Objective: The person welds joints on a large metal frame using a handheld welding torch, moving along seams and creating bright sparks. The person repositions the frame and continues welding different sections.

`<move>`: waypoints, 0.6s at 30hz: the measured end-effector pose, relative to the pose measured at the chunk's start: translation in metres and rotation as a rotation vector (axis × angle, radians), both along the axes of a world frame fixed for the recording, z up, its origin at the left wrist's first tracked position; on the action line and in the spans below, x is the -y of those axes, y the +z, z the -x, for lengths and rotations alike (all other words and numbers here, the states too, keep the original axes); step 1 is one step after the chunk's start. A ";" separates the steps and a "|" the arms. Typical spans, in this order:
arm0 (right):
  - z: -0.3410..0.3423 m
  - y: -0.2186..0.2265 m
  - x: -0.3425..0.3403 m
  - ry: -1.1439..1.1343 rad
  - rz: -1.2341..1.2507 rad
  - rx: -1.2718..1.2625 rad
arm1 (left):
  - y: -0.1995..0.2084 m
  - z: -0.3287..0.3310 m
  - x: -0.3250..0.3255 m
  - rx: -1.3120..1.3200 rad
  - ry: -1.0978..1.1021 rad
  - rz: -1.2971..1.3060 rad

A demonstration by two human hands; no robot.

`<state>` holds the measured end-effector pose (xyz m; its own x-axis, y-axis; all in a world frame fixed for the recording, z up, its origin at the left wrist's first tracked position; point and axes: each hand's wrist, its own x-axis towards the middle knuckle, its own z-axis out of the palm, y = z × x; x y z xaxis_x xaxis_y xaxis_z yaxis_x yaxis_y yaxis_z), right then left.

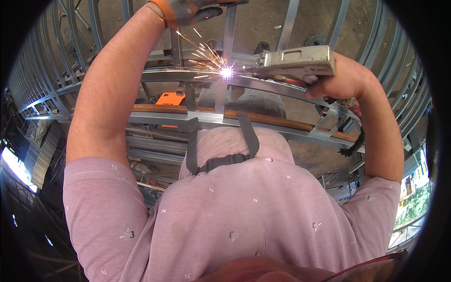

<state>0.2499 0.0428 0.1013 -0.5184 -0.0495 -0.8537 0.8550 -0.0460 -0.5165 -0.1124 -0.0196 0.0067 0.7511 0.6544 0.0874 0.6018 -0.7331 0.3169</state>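
Observation:
My bare right hand (339,79) is closed round the grip of a boxy, beige-grey welding gun (298,63). Its nozzle points left, meeting a bright spark where a steel crossbar (218,96) crosses a long steel rail (174,75). Orange sparks fly up and to the left from that spot. At the top edge, my left hand (188,11) wears an orange and grey glove. Its thumb and a finger stretch rightward, apart, near the upper part of the crossbar; the other fingers are cut off by the picture's edge.
Rows of grey steel bars (56,61) curve along the left, and more bars (376,37) stand at the right. A second rail (164,117) with a brown strip runs nearer my body. An orange object (170,98) lies below the frame. Dirt floor (263,19) shows between bars.

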 end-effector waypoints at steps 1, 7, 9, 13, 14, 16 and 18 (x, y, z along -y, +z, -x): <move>0.000 0.000 -0.001 0.003 0.003 0.005 | 0.000 0.001 0.000 -0.002 0.000 0.005; -0.005 0.000 -0.002 0.000 0.006 0.064 | 0.000 0.000 -0.001 -0.012 0.004 0.027; -0.007 0.007 -0.002 -0.018 -0.050 0.046 | -0.001 0.001 0.001 -0.029 0.021 0.050; -0.019 0.007 -0.007 -0.124 -0.017 0.007 | -0.003 0.003 0.001 0.001 0.016 0.069; -0.016 0.006 -0.007 -0.106 -0.022 0.014 | -0.002 0.003 0.001 -0.013 0.015 0.062; -0.006 0.007 -0.004 -0.072 -0.029 0.028 | -0.001 0.003 0.000 -0.041 0.011 0.051; -0.006 0.003 0.000 -0.083 -0.019 -0.016 | -0.003 0.002 0.001 -0.025 0.017 0.058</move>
